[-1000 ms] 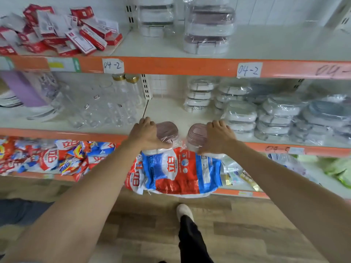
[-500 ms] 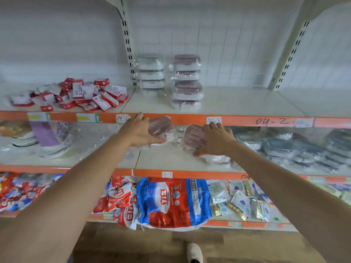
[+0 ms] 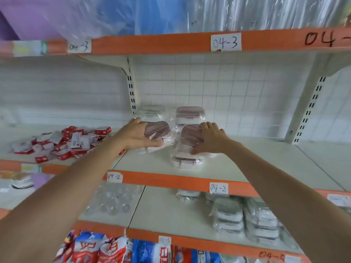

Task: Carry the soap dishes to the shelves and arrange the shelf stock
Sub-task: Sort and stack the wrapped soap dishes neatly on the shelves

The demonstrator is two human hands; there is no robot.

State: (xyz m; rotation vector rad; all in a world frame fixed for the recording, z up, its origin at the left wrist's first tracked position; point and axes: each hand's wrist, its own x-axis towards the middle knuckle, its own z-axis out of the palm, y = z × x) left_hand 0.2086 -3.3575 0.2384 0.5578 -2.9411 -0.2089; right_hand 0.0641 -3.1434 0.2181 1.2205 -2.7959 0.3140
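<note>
Both soap dishes (image 3: 157,130) raised to shelf (image 3: 247,158), gripped in hands (image 3: 136,135)

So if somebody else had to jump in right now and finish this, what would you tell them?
Left hand: grips a plastic-wrapped soap dish with a mauve ribbed lid, held over the white 04-2 shelf.
Right hand: grips a second wrapped mauve-lidded soap dish, just above another one lying on the shelf.
Already shelved: a mauve-lidded stack and a clear-lidded stack at the back.
Done: both dishes carried up to the shelf.
Left: set each down, probably on the matching stacks, then tidy the stock.
</note>
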